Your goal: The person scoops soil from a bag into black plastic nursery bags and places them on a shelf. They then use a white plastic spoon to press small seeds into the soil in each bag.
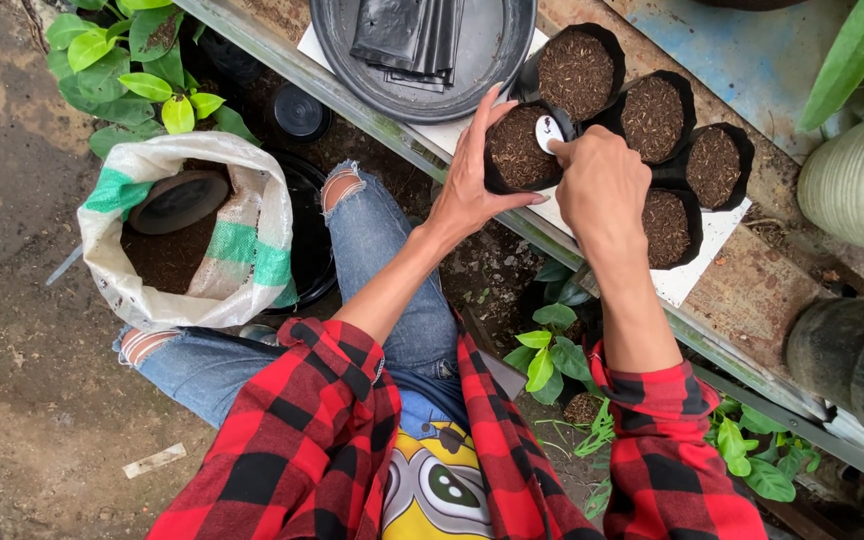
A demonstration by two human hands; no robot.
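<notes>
At your far left a white woven sack (242,250) with green bands stands open on the dirt, rolled down at the mouth, with dark soil and a round black dish (178,200) inside. Just past your knee a wide black tray (492,60) rests on the bench, folded black plastic bags (407,35) lying in it.

Your left hand (472,185) is spread, fingers up, cupped against the near side of a small black grow bag (517,150) full of soil — the bag sits at the bench's front edge, on a white sheet (697,270). Your right hand (602,185) is curled over the bag's right rim, fingers pressed together and pinching a small round white tag (549,132) with a dark mark, held on the soil.

To the right four more filled black bags (657,120) crowd close, touching each other — little open room on that side. The metal bench edge (392,135) runs diagonally under your wrists; both forearms stretch forward, red-and-black checked sleeves pushed up to the elbows. A ribbed pale pot (857,180) stands at the far right.
</notes>
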